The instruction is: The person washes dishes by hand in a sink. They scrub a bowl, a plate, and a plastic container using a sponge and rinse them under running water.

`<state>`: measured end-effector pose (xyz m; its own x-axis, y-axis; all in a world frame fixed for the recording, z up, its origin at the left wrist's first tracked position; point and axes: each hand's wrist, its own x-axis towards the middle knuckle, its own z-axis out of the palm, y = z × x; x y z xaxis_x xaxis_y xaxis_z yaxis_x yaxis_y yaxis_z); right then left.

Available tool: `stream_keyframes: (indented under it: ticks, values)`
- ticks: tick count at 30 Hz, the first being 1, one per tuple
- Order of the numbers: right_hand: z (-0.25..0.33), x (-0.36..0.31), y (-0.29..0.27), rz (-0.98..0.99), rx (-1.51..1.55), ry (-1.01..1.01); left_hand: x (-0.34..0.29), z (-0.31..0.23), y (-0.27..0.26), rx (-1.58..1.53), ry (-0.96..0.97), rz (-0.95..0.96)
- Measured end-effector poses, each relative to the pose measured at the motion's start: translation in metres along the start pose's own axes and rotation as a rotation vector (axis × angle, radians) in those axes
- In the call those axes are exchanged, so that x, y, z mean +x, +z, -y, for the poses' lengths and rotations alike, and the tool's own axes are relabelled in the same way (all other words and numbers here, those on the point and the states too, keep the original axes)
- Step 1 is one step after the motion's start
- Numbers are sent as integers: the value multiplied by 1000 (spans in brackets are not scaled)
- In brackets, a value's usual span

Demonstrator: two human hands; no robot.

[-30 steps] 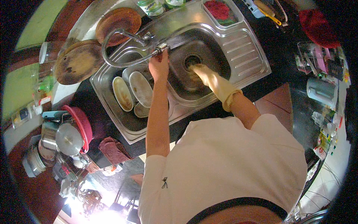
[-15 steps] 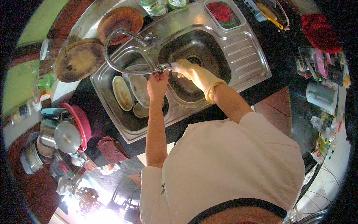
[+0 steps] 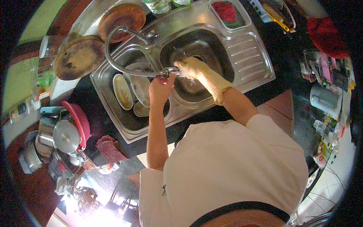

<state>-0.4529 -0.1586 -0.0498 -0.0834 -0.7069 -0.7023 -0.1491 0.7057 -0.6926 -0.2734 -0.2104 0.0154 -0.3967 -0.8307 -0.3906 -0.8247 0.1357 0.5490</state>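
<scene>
My left hand (image 3: 159, 90), bare, is closed around the spout end (image 3: 172, 71) of the flexible metal faucet hose (image 3: 113, 60), above the divider of the double steel sink (image 3: 261, 72). Water runs from the spout toward my right hand (image 3: 191, 68), which wears a pale yellow rubber glove. That hand is over the right basin (image 3: 185, 41), its fingers loosely apart, with no object visible in it. In the left basin lie a cream oval dish (image 3: 123, 92), a larger pale dish (image 3: 140, 89) and a smaller one (image 3: 140, 110) partly behind it.
Two round wooden boards (image 3: 81, 56) lean behind the sink on the left. A clear tub with red and green scrubbers (image 3: 225, 12) sits at its back right corner. Pots (image 3: 66, 136) and a pink basin (image 3: 77, 121) stand left, near a maroon cloth (image 3: 110, 147).
My gloved right hand has shifted slightly to the right and turned beneath the spout. My left hand keeps its hold, and the spout end has tilted a little to the right.
</scene>
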Motion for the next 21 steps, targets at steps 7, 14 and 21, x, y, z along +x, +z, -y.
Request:
stream_keyframes:
  ticks: [7, 14, 21]
  values:
    - [-63, -34, -35, 28, -277, -5, -3, -30, 3, -168, 47, 146]
    - [-113, -98, -102, -461, -317, -47, 14, -60, 39, -218, 145, -60]
    - [-111, -125, -118, -515, 160, -41, 8, -65, 29, -261, 61, 57]
